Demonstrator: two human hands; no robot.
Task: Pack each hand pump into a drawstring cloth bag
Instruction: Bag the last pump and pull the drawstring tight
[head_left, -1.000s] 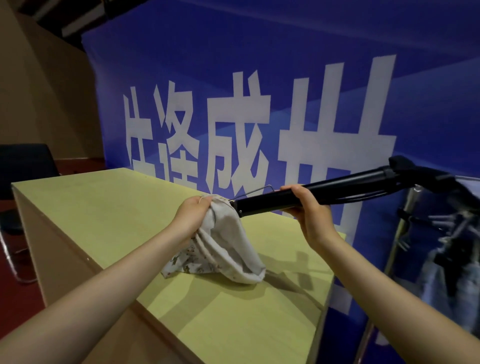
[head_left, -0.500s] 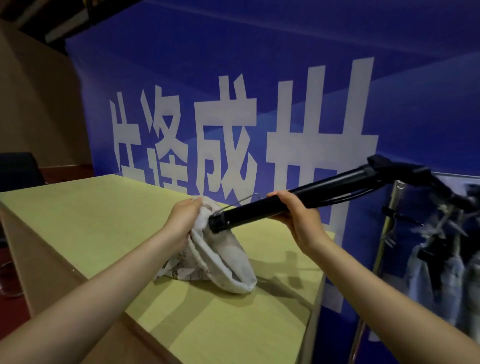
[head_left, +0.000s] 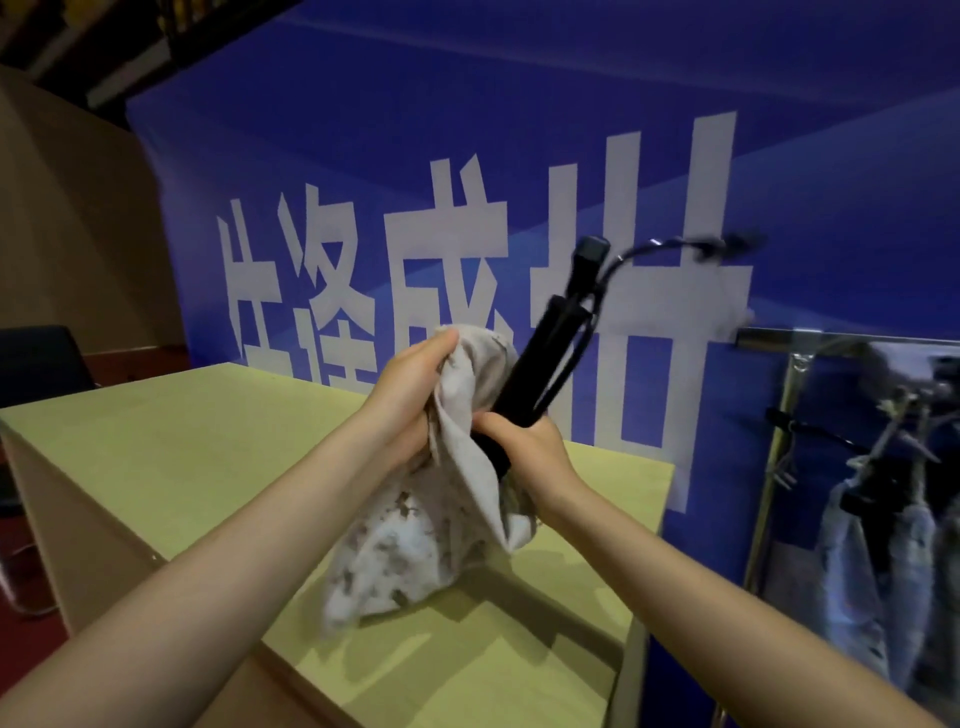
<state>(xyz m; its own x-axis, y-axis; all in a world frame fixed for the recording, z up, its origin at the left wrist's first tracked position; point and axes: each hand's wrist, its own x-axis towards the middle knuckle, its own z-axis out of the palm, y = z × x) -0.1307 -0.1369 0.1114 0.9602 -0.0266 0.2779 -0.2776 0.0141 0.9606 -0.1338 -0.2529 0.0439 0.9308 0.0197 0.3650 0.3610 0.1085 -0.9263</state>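
A long black hand pump (head_left: 551, 343) stands steeply tilted, its lower end inside the mouth of a pale printed drawstring cloth bag (head_left: 415, 540). The pump's handle and thin hose stick up to the upper right. My right hand (head_left: 524, 447) grips the pump barrel just above the bag's opening. My left hand (head_left: 410, 389) holds the bag's rim bunched up at the left of the opening. The bag's bottom rests on the yellow-green table (head_left: 171, 457). The pump's lower end is hidden in the cloth.
A blue banner (head_left: 519, 156) with large white characters hangs close behind the table. A metal clothes rack (head_left: 779, 457) with hanging garments stands at the right. A dark chair (head_left: 36, 364) sits at the far left. The table's right edge lies just past the bag.
The pump has swung from nearly level to steeply upright and gone deeper into the bag. My left hand has lifted the bag's rim; my right hand has come in close to the opening.
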